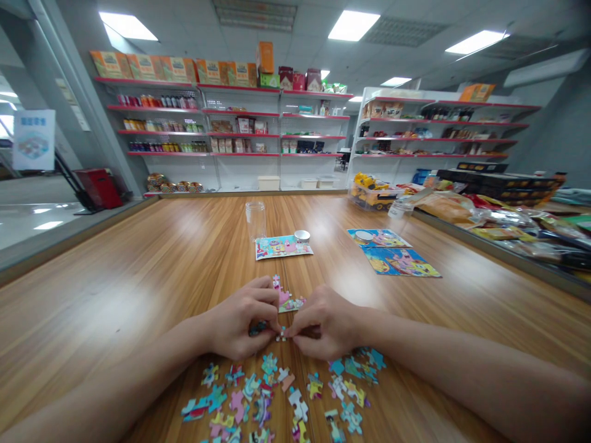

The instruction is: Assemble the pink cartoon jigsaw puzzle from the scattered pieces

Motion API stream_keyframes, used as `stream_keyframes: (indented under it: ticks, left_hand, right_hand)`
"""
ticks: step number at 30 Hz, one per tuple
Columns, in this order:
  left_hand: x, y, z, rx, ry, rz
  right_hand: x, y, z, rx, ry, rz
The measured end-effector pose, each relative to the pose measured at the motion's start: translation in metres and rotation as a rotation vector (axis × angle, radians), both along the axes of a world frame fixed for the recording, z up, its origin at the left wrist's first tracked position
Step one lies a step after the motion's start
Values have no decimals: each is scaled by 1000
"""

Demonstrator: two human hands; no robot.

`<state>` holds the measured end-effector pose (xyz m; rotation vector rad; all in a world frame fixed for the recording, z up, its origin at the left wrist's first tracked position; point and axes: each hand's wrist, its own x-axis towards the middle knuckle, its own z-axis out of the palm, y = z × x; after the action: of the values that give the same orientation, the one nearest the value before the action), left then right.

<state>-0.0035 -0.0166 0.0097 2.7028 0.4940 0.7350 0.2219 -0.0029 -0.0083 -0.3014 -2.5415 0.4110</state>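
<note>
Both bare forearms reach forward and converge above the wooden table [138, 277]. The left hand [242, 323] and right hand [325, 323] meet knuckles up, fingers curled inward, fingertips [282, 332] pinched close together just over its surface.

the left hand [244, 323] and right hand [325, 326] curl over a small puzzle piece [281, 335], hiding most of it. loose pieces [277, 406] run off the bottom edge. shelf labels too small to read.

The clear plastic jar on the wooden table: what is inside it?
The clear plastic jar looks empty, its round white lid off beside it on the picture card. Its bottom is too small to check.
</note>
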Motion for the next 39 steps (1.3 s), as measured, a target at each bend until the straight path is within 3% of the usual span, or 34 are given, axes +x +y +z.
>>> stream_keyframes:
  ticks: [18, 20, 24, 27, 33, 39]
  left_hand:
    - [-3, 0, 0, -76, -25, -14]
    - [-6, 1, -2, -101, -102, 35]
    - [-9, 12, -10, -34, -274, 314]
    - [-10, 18, -16, 57, -217, 381]
    - [-7, 17, -19, 67, -29, 278]
    - [-7, 15, -14, 42, -27, 206]
  right_hand:
    - [2, 0, -1, 3, 54, 58]
    - [2, -1, 1, 11, 67, 81]
    - [4, -3, 5, 45, 85, 122]
    - [3, -3, 5, 72, 73, 120]
    - [2, -1, -1, 165, 48, -20]
    - [0, 1, -1, 210, -61, -351]
